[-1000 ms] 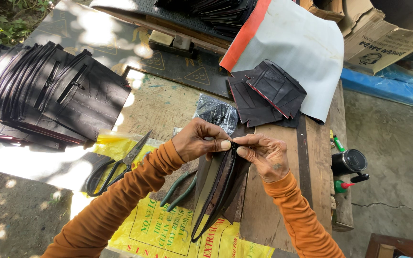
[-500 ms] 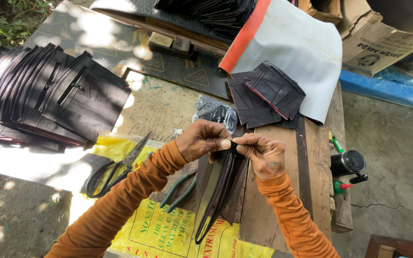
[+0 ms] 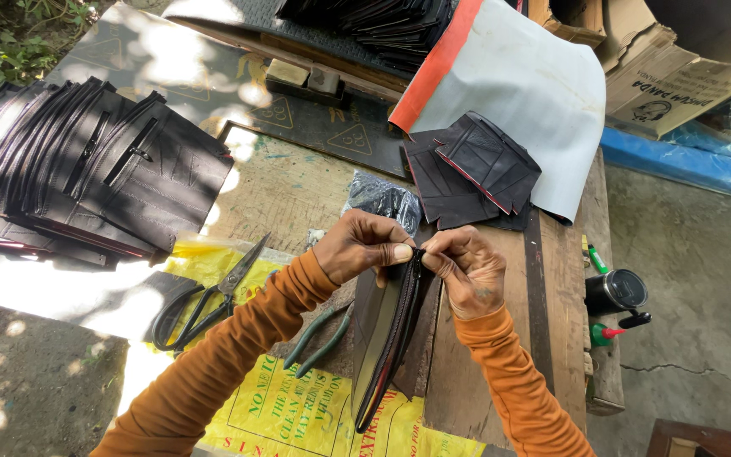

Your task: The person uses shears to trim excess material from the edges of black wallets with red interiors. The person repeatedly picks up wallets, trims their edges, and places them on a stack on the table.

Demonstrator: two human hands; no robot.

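Both my hands pinch the top end of a long black leather piece with a zipper (image 3: 387,338) that hangs down toward me over the wooden table (image 3: 501,364). My left hand (image 3: 364,245) grips its left edge with the thumb near the zipper's end. My right hand (image 3: 465,269) holds the right edge, fingertips meeting the left thumb. Both sleeves are orange. Green-handled pliers (image 3: 321,338) lie just left of the piece, under my left forearm.
Black scissors (image 3: 209,296) lie on a yellow printed sack (image 3: 298,415). A fanned row of black zippered pieces (image 3: 86,178) sits at left, a smaller pile (image 3: 471,169) on a white sheet (image 3: 535,93) behind. A dark can (image 3: 615,292) stands at the table's right edge.
My hands and the black piece have stayed in nearly the same place; the fingers shifted slightly at the zipper's top end.
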